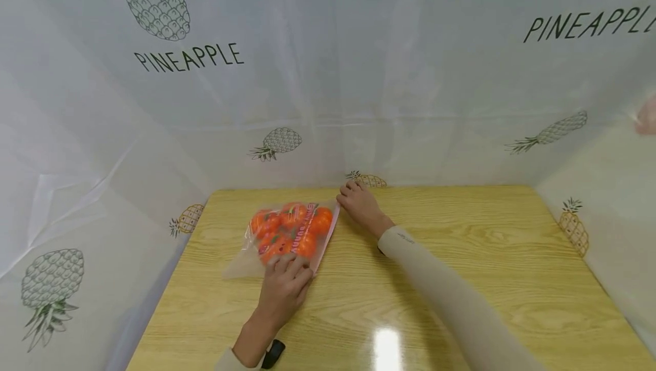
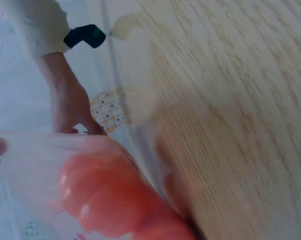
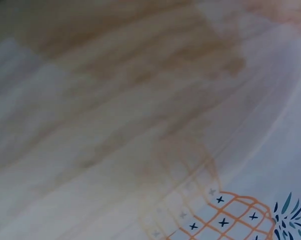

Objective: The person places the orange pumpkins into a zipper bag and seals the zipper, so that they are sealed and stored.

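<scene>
A clear plastic zip bag [image 1: 245,266] with pink lettering lies toward the table's back left. Inside it are several shiny, rounded orange pieces [image 1: 265,223], lobed like small pumpkins. A pink strip [image 1: 328,234] runs along the bag's right edge. At the near end of that edge, my left hand [image 1: 284,285] pinches the bag with curled fingers. My right hand [image 1: 361,206] pinches the far end. In the left wrist view, the bag [image 2: 30,172] is stretched between the fingers at the left border and the right hand [image 2: 70,107]. The right wrist view shows neither hand clearly.
The wooden table [image 1: 461,234] stands against a pale sheet [image 1: 389,86] printed with pineapples, which rises behind it and on both sides. A bright reflection [image 1: 386,348] shows on the tabletop near the front.
</scene>
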The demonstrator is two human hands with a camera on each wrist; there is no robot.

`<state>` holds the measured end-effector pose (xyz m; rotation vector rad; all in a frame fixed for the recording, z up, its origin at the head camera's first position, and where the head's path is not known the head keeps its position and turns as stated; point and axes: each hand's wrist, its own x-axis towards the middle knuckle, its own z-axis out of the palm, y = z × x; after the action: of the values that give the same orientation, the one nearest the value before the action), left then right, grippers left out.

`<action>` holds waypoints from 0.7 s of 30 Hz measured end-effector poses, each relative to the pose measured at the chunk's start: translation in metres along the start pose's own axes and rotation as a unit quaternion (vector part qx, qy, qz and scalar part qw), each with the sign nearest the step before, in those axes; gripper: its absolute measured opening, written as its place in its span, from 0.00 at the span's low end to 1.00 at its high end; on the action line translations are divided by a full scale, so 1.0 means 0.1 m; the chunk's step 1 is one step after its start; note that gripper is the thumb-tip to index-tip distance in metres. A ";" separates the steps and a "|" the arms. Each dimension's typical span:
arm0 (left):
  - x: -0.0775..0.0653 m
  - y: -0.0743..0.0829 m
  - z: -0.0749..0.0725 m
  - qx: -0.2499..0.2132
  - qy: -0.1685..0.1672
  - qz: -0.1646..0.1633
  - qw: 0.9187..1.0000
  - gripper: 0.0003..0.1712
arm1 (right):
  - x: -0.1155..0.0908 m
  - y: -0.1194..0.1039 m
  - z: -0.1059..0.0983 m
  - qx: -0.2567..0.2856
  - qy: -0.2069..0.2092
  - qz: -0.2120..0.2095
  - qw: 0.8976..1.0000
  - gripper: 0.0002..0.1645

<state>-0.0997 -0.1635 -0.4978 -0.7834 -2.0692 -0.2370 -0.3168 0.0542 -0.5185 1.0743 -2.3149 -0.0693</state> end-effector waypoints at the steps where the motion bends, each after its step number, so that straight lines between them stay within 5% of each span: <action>1: 0.00 -0.01 0.01 0.006 -0.003 0.006 1.000 0.28 | 0.02 -0.01 0.00 0.004 -0.007 0.009 1.000 0.03; 10: -0.01 0.02 0.06 0.022 -0.051 0.017 0.998 0.28 | 0.06 -0.07 -0.03 0.026 -0.085 0.062 0.994 0.06; 16: 0.01 0.11 0.09 0.015 -0.134 -0.005 0.991 0.11 | -0.05 -0.11 -0.11 0.096 -0.131 0.121 0.979 0.16; 21: 0.03 0.20 0.16 0.034 -0.204 -0.004 0.978 0.16 | -0.18 -0.15 -0.22 0.158 -0.146 0.181 0.960 0.17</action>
<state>-0.0995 -0.1401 -0.5074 -0.8350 -2.4504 -0.0054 -0.2861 0.0610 -0.5124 0.8045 -2.8258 0.3148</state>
